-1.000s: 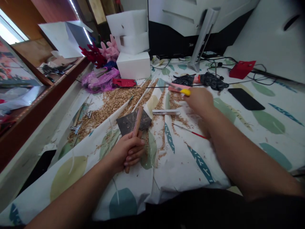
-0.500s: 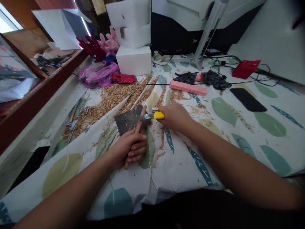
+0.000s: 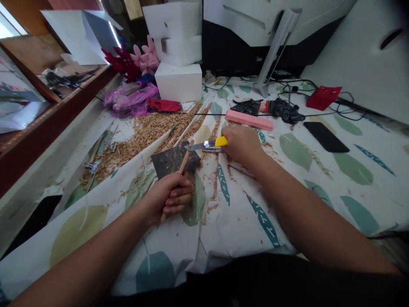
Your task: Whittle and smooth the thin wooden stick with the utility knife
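Observation:
My left hand [image 3: 174, 197] is wrapped round a thin wooden stick [image 3: 184, 162], which slants up and away over a dark flat sheet [image 3: 166, 160]. My right hand [image 3: 242, 144] grips a yellow utility knife [image 3: 221, 141] with its blade extended to the left. The blade's tip reaches the far end of the stick; whether it touches the wood I cannot tell. Small shavings are scattered on the dark sheet. The palm of my left hand hides the stick's middle, and its lower end pokes out below.
Wood shavings [image 3: 153, 132] lie heaped on the leaf-patterned cloth [image 3: 230, 230]. A pink block [image 3: 249, 120], black gloves [image 3: 284, 110], a black phone [image 3: 326, 136] and a red holder [image 3: 323, 97] lie at the right. White boxes [image 3: 179, 83] and a purple bag [image 3: 131, 100] stand behind.
My right hand has moved up and slightly right with the knife, bringing the blade toward the stick's far tip. My left hand still holds the stick, nearly in place.

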`<action>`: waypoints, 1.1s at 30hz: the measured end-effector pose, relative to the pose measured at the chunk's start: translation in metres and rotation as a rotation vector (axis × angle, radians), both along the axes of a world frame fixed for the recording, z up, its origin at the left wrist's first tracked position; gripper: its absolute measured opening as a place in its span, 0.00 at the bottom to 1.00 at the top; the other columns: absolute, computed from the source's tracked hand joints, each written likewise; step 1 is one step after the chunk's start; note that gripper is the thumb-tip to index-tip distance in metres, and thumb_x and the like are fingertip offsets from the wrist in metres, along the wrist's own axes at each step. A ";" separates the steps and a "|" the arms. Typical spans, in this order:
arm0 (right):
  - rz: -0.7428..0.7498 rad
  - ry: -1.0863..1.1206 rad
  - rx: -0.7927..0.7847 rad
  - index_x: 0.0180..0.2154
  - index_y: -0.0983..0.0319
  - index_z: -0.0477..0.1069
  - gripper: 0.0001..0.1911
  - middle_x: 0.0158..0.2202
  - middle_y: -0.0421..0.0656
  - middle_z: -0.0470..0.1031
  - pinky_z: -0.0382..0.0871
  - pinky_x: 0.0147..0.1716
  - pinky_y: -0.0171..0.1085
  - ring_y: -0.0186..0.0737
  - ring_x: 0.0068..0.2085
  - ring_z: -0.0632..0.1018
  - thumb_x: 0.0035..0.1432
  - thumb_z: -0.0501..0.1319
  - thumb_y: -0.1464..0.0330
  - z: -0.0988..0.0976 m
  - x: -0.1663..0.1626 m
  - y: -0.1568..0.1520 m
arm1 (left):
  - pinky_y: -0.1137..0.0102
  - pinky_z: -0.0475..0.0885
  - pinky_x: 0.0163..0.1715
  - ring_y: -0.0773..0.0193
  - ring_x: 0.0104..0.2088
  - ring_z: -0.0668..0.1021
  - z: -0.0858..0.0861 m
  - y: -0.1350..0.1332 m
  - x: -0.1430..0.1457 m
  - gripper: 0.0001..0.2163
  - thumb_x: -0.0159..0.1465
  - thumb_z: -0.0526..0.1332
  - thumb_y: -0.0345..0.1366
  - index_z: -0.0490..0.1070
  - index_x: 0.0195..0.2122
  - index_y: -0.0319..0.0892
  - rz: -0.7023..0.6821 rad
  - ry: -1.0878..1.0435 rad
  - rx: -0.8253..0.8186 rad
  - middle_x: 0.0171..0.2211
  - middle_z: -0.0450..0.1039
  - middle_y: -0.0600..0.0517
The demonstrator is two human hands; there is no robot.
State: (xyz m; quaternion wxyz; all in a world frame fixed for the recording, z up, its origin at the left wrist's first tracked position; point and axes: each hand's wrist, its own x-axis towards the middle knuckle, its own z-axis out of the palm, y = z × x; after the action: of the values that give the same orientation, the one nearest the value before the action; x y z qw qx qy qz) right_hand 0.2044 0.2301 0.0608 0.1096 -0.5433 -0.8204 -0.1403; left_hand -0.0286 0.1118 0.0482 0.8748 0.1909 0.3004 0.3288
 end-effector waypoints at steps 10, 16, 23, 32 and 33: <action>-0.359 0.135 -0.057 0.46 0.63 0.74 0.18 0.41 0.56 0.78 0.60 0.34 0.41 0.55 0.41 0.76 0.63 0.54 0.59 0.003 0.043 0.025 | 0.82 0.55 0.02 0.74 0.10 0.44 0.003 -0.007 -0.007 0.12 0.61 0.57 0.27 0.57 0.24 0.45 -0.011 -0.021 0.055 0.10 0.53 0.63; -0.481 0.238 -0.285 0.56 0.66 0.66 0.33 0.44 0.58 0.78 0.64 0.33 0.42 0.54 0.38 0.77 0.60 0.57 0.48 -0.005 0.093 0.034 | 0.82 0.55 0.03 0.73 0.11 0.47 -0.001 -0.005 -0.001 0.11 0.63 0.57 0.28 0.59 0.25 0.45 0.094 0.016 0.121 0.12 0.56 0.62; -0.073 0.093 -0.172 0.49 0.65 0.73 0.21 0.50 0.57 0.74 0.64 0.46 0.45 0.56 0.49 0.73 0.62 0.58 0.57 -0.004 0.051 0.015 | 0.81 0.56 0.03 0.73 0.11 0.49 -0.002 -0.001 -0.001 0.08 0.63 0.57 0.30 0.62 0.26 0.44 0.145 0.019 0.104 0.13 0.56 0.61; 0.178 0.145 -0.357 0.37 0.61 0.73 0.05 0.38 0.48 0.76 0.60 0.35 0.38 0.45 0.39 0.74 0.62 0.59 0.68 -0.006 0.017 -0.006 | 0.81 0.54 0.03 0.73 0.10 0.50 -0.003 -0.003 0.001 0.11 0.63 0.58 0.30 0.58 0.25 0.45 0.121 0.095 0.135 0.12 0.56 0.62; 0.210 0.231 -0.349 0.37 0.61 0.73 0.07 0.37 0.48 0.76 0.59 0.35 0.37 0.44 0.38 0.73 0.63 0.57 0.67 -0.004 0.015 -0.007 | 0.82 0.54 0.03 0.73 0.10 0.50 -0.003 -0.004 0.002 0.12 0.62 0.59 0.29 0.57 0.25 0.45 0.122 0.117 0.151 0.12 0.56 0.62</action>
State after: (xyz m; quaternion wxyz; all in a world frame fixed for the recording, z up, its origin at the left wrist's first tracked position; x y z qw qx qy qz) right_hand 0.2190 0.2230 0.0564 0.1212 -0.4780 -0.8664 0.0791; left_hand -0.0265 0.1077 0.0457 0.8171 0.2565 0.3361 0.3918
